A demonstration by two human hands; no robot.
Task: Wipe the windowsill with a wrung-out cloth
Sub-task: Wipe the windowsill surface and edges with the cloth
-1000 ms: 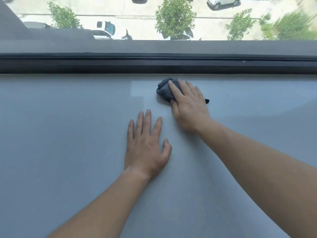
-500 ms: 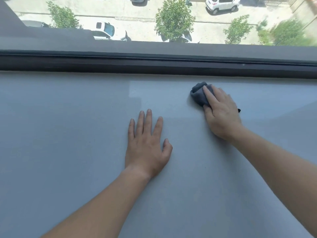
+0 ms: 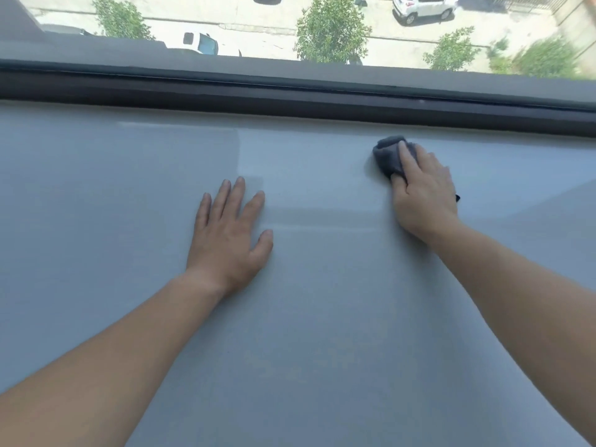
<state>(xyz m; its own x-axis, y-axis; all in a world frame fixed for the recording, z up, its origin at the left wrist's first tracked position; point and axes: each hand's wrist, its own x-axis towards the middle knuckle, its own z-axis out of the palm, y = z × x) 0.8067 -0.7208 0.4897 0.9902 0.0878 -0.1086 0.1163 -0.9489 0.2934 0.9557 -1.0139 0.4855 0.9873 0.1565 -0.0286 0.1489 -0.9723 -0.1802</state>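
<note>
We are pressing the bunched cloth (image 3: 388,156) under our right hand (image 3: 424,196), fingers flat on it, near the window frame (image 3: 290,98). Our left hand (image 3: 229,237) is lying open and empty on the windowsill (image 3: 96,188), well apart. The sill is running left to right, so the right hand is placed for sweeping along it.

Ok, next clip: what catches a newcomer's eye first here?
The right hand pressing a dark grey cloth onto the windowsill, near the dark window frame. Then the left hand lying flat, fingers spread, nearer the middle.
</note>
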